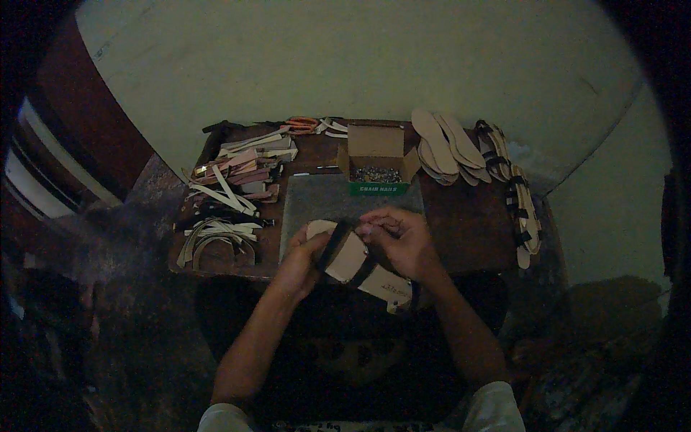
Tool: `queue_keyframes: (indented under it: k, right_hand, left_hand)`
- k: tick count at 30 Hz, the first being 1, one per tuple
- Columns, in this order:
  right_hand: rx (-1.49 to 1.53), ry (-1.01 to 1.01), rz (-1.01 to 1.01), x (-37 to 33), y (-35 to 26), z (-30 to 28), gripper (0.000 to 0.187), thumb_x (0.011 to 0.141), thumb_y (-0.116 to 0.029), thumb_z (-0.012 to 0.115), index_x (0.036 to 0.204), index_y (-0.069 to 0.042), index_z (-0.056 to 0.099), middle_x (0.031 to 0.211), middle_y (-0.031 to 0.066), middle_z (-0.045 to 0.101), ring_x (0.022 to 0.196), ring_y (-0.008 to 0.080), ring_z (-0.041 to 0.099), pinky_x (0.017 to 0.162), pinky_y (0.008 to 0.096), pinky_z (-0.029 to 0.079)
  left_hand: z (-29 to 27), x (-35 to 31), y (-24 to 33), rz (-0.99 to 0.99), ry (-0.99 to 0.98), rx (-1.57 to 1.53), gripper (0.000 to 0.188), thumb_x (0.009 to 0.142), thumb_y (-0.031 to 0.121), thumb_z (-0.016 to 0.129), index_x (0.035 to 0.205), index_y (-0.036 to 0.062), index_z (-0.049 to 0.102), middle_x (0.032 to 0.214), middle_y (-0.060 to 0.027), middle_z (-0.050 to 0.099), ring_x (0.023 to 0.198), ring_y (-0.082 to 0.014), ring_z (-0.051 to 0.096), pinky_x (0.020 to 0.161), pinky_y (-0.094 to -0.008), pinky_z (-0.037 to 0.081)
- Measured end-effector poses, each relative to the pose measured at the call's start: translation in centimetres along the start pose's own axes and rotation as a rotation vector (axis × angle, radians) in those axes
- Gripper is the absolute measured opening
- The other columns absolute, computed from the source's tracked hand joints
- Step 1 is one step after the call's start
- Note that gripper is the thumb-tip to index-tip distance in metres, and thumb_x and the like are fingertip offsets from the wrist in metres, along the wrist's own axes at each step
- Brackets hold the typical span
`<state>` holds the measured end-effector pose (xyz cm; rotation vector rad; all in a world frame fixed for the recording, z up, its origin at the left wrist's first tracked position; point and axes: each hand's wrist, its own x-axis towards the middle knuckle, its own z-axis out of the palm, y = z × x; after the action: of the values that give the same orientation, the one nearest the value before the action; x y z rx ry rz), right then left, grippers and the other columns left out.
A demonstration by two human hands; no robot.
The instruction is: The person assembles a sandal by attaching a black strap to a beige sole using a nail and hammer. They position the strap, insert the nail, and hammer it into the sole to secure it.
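A beige sandal insole (348, 258) with dark straps lies slanted in front of me, its lower right end over the table's near edge. My left hand (303, 258) is closed round its left edge, beside the wide black strap (334, 245). A second dark strap (365, 273) crosses farther down. My right hand (402, 243) is at the upper right edge of the insole, thumb and fingertips pinched together near the strap's end. Whatever sits between those fingertips is too small and dark to make out. Just beyond my hands is a grey slab (309, 201) on the table.
An open cardboard box (378, 189) with a green front holds many small nails (374, 175). Strap bundles (241, 176) cover the table's left side. Orange-handled scissors (302, 124) lie at the back. Bare insoles (446, 147) and strapped ones (525, 216) lie at right.
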<state>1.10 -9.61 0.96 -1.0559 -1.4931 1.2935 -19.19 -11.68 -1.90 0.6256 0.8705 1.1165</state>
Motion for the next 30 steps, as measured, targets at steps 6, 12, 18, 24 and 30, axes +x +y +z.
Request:
queue_keyframes:
  k: [6,12,18,24,30]
  right_hand:
    - [-0.289,-0.062,-0.077,-0.3,-0.8,-0.1,0.01,0.085,-0.001,0.068,0.094,0.001,0.071,0.096,0.0084,0.069,0.089,0.0152,0.066,0.079,0.0276,0.051]
    - [-0.233,-0.159,-0.244,0.3,0.3,-0.5,0.016,0.076,-0.001,0.076,0.092,0.001,0.072,0.091,0.0059,0.064,0.086,0.0138,0.062,0.076,0.0265,0.05]
    - [-0.186,-0.16,-0.207,0.5,0.8,-0.7,0.012,0.079,-0.004,0.076,0.09,0.0,0.072,0.091,0.0068,0.064,0.083,0.0159,0.064,0.074,0.0279,0.051]
    - [-0.224,-0.111,-0.239,0.5,0.1,-0.4,0.014,0.081,-0.009,0.075,0.091,0.001,0.072,0.089,0.0081,0.066,0.082,0.0156,0.064,0.073,0.0288,0.052]
    - [-0.361,-0.109,-0.17,0.3,-0.4,-0.5,0.015,0.082,-0.011,0.075,0.093,0.0,0.071,0.086,0.0087,0.068,0.082,0.0167,0.065,0.075,0.0302,0.051]
  left_hand:
    - [-0.1,0.1,-0.2,0.072,0.044,0.121,0.027,0.092,0.014,0.062,0.116,0.003,0.055,0.104,-0.0079,0.065,0.093,-0.0181,0.064,0.083,-0.0329,0.053]
    - [0.5,-0.3,-0.8,0.125,0.028,0.15,0.028,0.094,0.015,0.061,0.118,0.0018,0.06,0.104,-0.007,0.066,0.092,-0.0159,0.064,0.083,-0.031,0.052]
    - [1.2,-0.8,-0.1,0.033,-0.034,0.078,0.029,0.096,0.015,0.058,0.121,0.0007,0.06,0.106,-0.0078,0.067,0.096,-0.0162,0.064,0.085,-0.0306,0.051]
    - [1.1,-0.9,-0.1,0.054,-0.007,0.096,0.028,0.097,0.014,0.056,0.121,-0.0001,0.059,0.107,-0.0089,0.066,0.095,-0.0173,0.065,0.085,-0.0308,0.052]
    - [0.7,-0.5,-0.6,0.015,0.015,0.075,0.026,0.098,0.013,0.054,0.119,-0.0004,0.059,0.108,-0.0092,0.066,0.095,-0.0175,0.065,0.084,-0.0314,0.052]
